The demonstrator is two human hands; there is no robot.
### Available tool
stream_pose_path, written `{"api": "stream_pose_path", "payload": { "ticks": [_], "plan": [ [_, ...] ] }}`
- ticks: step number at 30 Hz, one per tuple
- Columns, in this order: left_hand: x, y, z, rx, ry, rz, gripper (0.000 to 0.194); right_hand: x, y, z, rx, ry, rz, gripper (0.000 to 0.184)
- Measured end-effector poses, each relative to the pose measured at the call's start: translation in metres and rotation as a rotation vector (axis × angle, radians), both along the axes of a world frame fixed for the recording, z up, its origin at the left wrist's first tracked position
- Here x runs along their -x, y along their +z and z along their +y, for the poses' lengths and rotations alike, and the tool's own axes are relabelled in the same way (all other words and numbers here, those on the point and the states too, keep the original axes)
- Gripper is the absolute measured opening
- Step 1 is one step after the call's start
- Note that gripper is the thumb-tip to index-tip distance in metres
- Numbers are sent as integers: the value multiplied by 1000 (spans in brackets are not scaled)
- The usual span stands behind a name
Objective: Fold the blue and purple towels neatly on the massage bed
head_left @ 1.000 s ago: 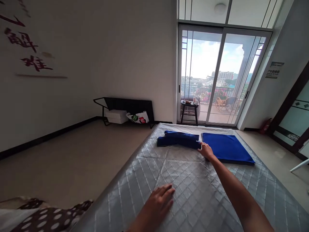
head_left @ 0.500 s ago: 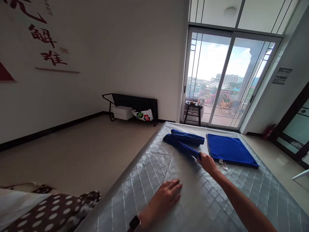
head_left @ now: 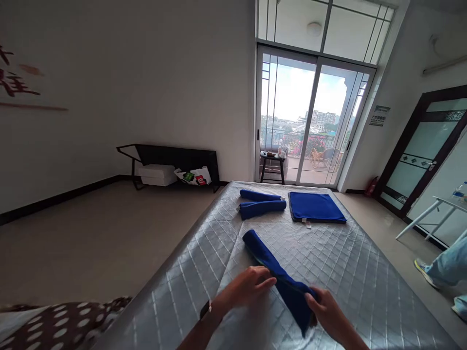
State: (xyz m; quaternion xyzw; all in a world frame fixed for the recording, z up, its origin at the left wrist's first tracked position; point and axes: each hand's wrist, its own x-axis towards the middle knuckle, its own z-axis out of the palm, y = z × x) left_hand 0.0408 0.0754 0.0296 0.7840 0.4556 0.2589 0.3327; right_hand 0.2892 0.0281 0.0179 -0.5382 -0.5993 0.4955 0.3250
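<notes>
A blue cloth (head_left: 279, 270), partly rolled or folded, lies slantwise on the silver quilted mattress (head_left: 204, 253). My right hand (head_left: 326, 308) pinches its near end, where a dark blue flap hangs towards me. My left hand (head_left: 255, 284), with a dark band at the wrist, rests at the cloth's left edge with fingers apart; they seem to touch it. Farther back lie two rolled blue cloths (head_left: 262, 208), one behind the other. To their right is a flat stack of blue cloth (head_left: 315, 206) with white tags at its front edge.
A black bench (head_left: 175, 158) with a white box (head_left: 156, 175) stands by the wall. Behind the mattress are sliding glass doors (head_left: 314, 121) and a dark stool (head_left: 273, 167). At right are a white table (head_left: 434, 214) and a person's leg (head_left: 443, 270). Polka-dot fabric (head_left: 65, 323) lies lower left.
My right hand has brought one blue cloth from the back towards me, apart from the other rolls. My left hand has come to its edge. The view has turned right.
</notes>
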Motion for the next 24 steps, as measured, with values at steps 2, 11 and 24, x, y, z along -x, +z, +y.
{"api": "stream_pose_path", "payload": {
  "ticks": [2, 11, 24],
  "plan": [
    [-25, 1, -27, 82, -18, -76, 51, -4, -12, -16, 40, -46, 89, 60],
    [-76, -41, -117, 178, 343, -456, 50, 16, -23, -53, 60, -92, 223, 69],
    [-63, -64, -133, 175, 460, -584, 55, 10, -15, -66, -233, -98, 12, 21]
  ]
}}
